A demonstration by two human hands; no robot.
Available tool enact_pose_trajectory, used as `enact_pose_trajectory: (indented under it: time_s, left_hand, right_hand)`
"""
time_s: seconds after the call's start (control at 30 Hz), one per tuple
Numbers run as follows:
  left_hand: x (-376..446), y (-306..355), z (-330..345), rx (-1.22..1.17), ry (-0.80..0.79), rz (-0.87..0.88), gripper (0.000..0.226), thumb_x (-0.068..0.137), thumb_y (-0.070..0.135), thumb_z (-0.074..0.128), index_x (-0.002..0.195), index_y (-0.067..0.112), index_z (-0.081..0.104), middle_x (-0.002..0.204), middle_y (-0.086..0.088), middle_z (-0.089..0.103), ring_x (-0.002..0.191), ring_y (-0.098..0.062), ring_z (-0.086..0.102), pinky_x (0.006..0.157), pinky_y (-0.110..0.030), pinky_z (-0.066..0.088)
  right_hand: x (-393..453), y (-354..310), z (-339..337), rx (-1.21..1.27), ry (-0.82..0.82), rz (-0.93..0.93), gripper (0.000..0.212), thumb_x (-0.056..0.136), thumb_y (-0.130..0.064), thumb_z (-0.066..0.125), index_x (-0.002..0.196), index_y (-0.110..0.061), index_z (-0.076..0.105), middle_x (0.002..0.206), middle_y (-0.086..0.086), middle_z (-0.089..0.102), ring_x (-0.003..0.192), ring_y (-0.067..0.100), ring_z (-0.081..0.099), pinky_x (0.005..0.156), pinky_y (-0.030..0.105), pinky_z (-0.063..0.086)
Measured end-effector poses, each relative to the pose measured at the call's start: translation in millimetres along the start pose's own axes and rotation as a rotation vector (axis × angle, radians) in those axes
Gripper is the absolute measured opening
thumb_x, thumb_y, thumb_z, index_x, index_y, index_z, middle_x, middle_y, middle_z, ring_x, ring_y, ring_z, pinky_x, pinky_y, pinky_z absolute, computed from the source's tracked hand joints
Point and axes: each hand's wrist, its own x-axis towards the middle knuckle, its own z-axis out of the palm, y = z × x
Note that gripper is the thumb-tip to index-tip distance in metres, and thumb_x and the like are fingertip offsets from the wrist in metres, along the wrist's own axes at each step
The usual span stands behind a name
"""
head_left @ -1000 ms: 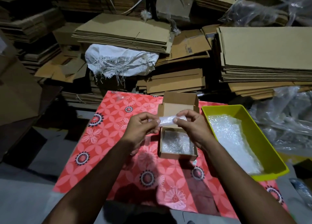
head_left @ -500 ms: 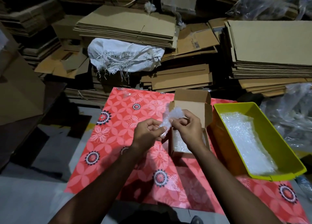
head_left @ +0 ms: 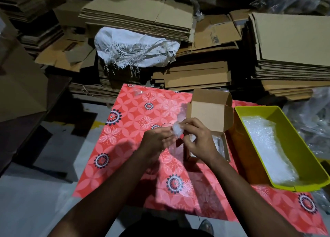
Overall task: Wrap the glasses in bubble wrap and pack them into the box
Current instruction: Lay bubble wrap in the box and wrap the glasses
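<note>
Both hands are working a small wad of bubble wrap (head_left: 177, 130) just above the patterned desk (head_left: 125, 129), beside the open cardboard box (head_left: 210, 119). The right hand (head_left: 198, 140) is pinching the wrap with curled fingers; the left hand (head_left: 157, 140) is cupping underneath, though whether its grip is clamped on anything I cannot tell. A thin curved line by the wrap is probably the glasses' frame. More wrap is lying in the yellow bin (head_left: 303, 158) to the right. To do this well, the wrap should be pulled snug around the whole piece and folded over before lowering it into the box.
</note>
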Motion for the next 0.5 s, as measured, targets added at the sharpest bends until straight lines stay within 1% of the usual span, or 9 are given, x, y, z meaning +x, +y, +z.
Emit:
enact_pose_trajectory:
  time_s: [0.07,0.1,0.17,0.2,0.27,0.33,0.4,0.47,0.5]
  left_hand:
    - [4,4,-6,-0.036,0.006,-0.073,0.022,0.09,-0.011,0.048,0.09,-0.004,0.069,0.074,-0.019,0.073,0.07,-0.025,0.071,0.066,-0.026,0.057]
    - [7,6,-10,-0.036,-0.007,-0.122,0.025,0.089,-0.009,0.043,0.094,-0.006,0.066,0.071,-0.019,0.072,0.07,-0.026,0.068,0.066,-0.026,0.053]
    - [11,8,-17,0.006,-0.065,-0.201,0.031,0.084,-0.007,0.035,0.1,-0.008,0.061,0.069,-0.02,0.07,0.069,-0.024,0.057,0.064,-0.024,0.037]
    - [13,9,-20,0.045,-0.095,-0.224,0.033,0.083,-0.006,0.033,0.101,-0.008,0.06,0.07,-0.021,0.068,0.065,-0.021,0.053,0.06,-0.022,0.034]
    - [17,12,-27,0.135,-0.126,-0.23,0.035,0.083,-0.007,0.031,0.101,-0.007,0.061,0.078,-0.022,0.066,0.061,-0.017,0.051,0.05,-0.017,0.037]
    - [24,17,-35,0.278,-0.139,-0.166,0.036,0.083,-0.008,0.036,0.1,-0.005,0.067,0.084,-0.021,0.066,0.06,-0.015,0.051,0.048,-0.017,0.041]
    - [38,20,-47,0.496,-0.1,0.0,0.031,0.083,-0.003,0.048,0.102,0.002,0.073,0.079,-0.015,0.067,0.057,-0.012,0.053,0.053,-0.023,0.046]
    - [56,20,-62,0.702,-0.025,0.154,0.032,0.075,0.015,0.063,0.105,0.017,0.075,0.08,-0.002,0.069,0.064,-0.008,0.061,0.067,-0.03,0.053]
    - [65,18,-70,0.781,0.002,0.19,0.04,0.069,0.022,0.067,0.109,0.023,0.073,0.089,0.003,0.071,0.076,-0.009,0.066,0.078,-0.034,0.056]
  right_hand:
    - [-1,2,1,0.015,-0.087,-0.03,0.038,0.075,0.006,0.071,0.112,-0.005,0.072,0.11,0.004,0.061,0.091,0.006,0.061,0.079,0.019,0.053]
    - [-1,4,2,0.008,-0.117,-0.032,0.035,0.076,0.002,0.075,0.11,-0.005,0.072,0.109,0.004,0.06,0.088,0.007,0.061,0.077,0.019,0.053]
    - [-1,9,4,-0.022,-0.156,-0.02,0.026,0.077,-0.005,0.081,0.1,-0.005,0.07,0.103,0.003,0.059,0.078,0.01,0.06,0.069,0.023,0.054]
    - [-1,12,6,-0.04,-0.165,-0.009,0.023,0.077,-0.006,0.081,0.096,-0.005,0.068,0.099,0.002,0.059,0.074,0.011,0.058,0.066,0.027,0.054]
    - [-1,18,11,-0.067,-0.169,0.029,0.02,0.078,-0.007,0.08,0.092,-0.007,0.066,0.093,0.001,0.058,0.072,0.012,0.057,0.064,0.032,0.053]
    - [2,25,15,-0.096,-0.162,0.1,0.017,0.077,-0.009,0.078,0.089,-0.01,0.066,0.087,0.0,0.058,0.069,0.014,0.058,0.062,0.036,0.054]
    - [8,34,20,-0.163,-0.161,0.193,0.015,0.076,-0.014,0.077,0.087,-0.012,0.068,0.081,-0.001,0.059,0.066,0.015,0.059,0.061,0.039,0.054]
    - [18,41,26,-0.222,-0.179,0.278,0.016,0.076,-0.019,0.076,0.088,-0.013,0.067,0.078,0.0,0.063,0.066,0.019,0.062,0.063,0.038,0.053]
    - [24,41,29,-0.236,-0.199,0.299,0.019,0.076,-0.021,0.076,0.091,-0.013,0.067,0.079,0.001,0.065,0.067,0.021,0.063,0.064,0.036,0.053]
